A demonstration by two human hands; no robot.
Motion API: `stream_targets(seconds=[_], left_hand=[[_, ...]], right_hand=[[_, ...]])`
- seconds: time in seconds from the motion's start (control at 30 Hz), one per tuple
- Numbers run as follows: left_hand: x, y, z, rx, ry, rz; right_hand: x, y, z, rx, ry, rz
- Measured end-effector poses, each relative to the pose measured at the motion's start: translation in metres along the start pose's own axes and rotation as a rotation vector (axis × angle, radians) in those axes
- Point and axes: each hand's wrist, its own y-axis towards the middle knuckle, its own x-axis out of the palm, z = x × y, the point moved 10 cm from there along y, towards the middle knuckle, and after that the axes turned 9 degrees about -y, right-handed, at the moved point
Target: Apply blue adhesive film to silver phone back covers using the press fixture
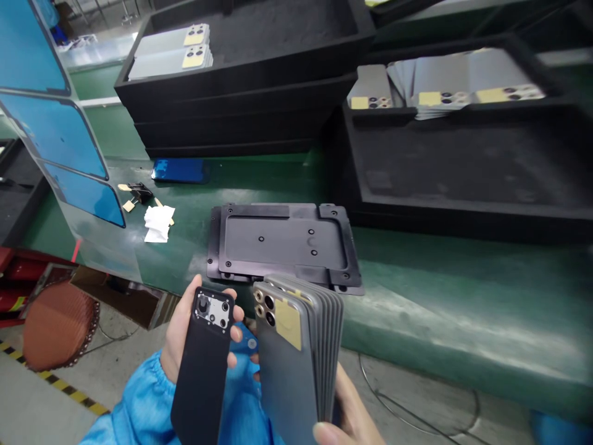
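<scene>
My left hand point(176, 337) is closed around a black phone back cover point(200, 377), with its thumb on the left edge and fingertips on the right. Camera openings and a silvery plate show at the cover's top. Right beside it, my right hand point(353, 405) grips a stack of grey phone back covers point(283, 364) by the lower right side, its thumb across the edges. Gold-rimmed camera rings and a pale yellow sticker mark the front cover. Just beyond the stack, a dark metal fixture point(285, 244) with a shallow phone-shaped recess lies on the green bench point(445, 303).
Stacked black trays point(241, 105) stand at the back, grey covers in the top one. Another black tray point(463, 161) holds more covers at right. A blue film-covered piece point(178, 171), a black clip point(140, 193) and crumpled white paper point(158, 224) lie left. A red-brown stool point(58, 321) stands below.
</scene>
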Motion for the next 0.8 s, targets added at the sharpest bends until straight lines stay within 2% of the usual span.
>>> stream_targets(seconds=[0.2,0.4,0.8], left_hand=[[0.0016,0.0003,0.0022,0.009,-0.019,0.006],[-0.0001,-0.0017,0.0046,0.043,-0.029,0.063],[-0.0032,-0.0028,0.0030,0.031,-0.032,0.090]], right_hand=[[-0.0016,-0.0008,0.0021,-0.034,-0.058,-0.030],[-0.0003,0.0016,0.0032,-0.060,-0.128,-0.092],[-0.0022,0.0011,0.0083,-0.019,-0.074,-0.059]])
